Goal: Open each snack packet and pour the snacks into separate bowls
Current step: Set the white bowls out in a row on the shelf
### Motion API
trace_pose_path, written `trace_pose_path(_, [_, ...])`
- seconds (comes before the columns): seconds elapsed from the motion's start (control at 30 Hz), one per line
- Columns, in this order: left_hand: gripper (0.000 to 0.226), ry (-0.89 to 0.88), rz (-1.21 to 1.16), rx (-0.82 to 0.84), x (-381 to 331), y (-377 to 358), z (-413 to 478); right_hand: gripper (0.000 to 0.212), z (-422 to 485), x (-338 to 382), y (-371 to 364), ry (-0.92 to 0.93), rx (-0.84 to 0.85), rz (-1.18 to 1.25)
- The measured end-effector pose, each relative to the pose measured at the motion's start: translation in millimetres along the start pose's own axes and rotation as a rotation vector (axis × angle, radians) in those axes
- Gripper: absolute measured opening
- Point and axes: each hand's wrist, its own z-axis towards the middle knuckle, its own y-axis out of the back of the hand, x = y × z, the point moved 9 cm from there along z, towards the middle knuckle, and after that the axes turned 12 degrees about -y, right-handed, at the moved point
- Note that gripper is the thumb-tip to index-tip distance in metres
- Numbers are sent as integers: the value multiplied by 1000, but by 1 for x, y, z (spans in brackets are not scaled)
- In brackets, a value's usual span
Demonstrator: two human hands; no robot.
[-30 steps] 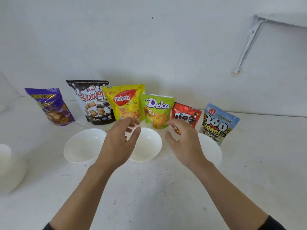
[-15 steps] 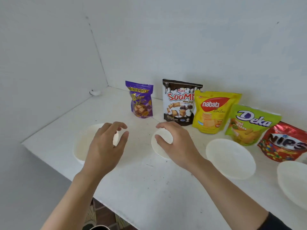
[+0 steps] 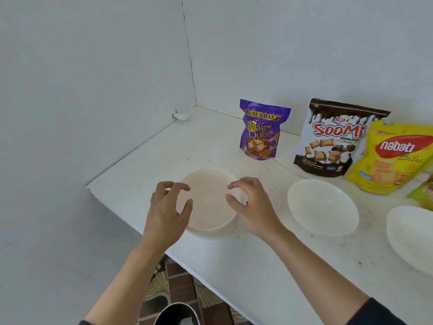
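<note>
Both bare hands, the left hand (image 3: 167,207) and the right hand (image 3: 254,207), are seen spread and empty on either side of a shallow white plastic bowl (image 3: 208,200) near the left end of the white table (image 3: 246,273). Contact with the rim cannot be told. The bowl, apparently nested on others, is judged light, stiff and smooth, and best taken by opposite rims. Three bowl places are counted, with a second white bowl (image 3: 323,207) and a third white bowl (image 3: 412,235). Four packets are stood behind: a purple wafer pouch (image 3: 260,130), a black-and-white SooMi pouch (image 3: 335,139), a yellow Nabati pouch (image 3: 393,158) and a green packet (image 3: 423,195), cut off.
</note>
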Motion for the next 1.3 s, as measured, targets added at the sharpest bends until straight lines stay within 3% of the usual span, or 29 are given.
trace_pose_path(0.17, [39,128,-66,2,22,-6,8,30,7,-8,-14,-96,-22,16])
trace_pose_path(0.37, [60,106,-161,92,35,-11,17,51,12,-4,-4,-132,-108,-146])
trace_pose_path(0.67, [64,77,-216,59,33,-9,14,47,14,2,-5,-136,-130,-232])
trace_pose_path(0.93, [67,44,-254,155,28,-2,20,50,10,18,-5,-135,17,-151])
trace_pose_path(1.1, [67,-98,-239,107,1,21,39,55,0,39,23,-74,-70,-65])
trace_pose_path(1.3, [68,-152,-476,64,-55,29,54,46,-23,48,85,-16,-177,125])
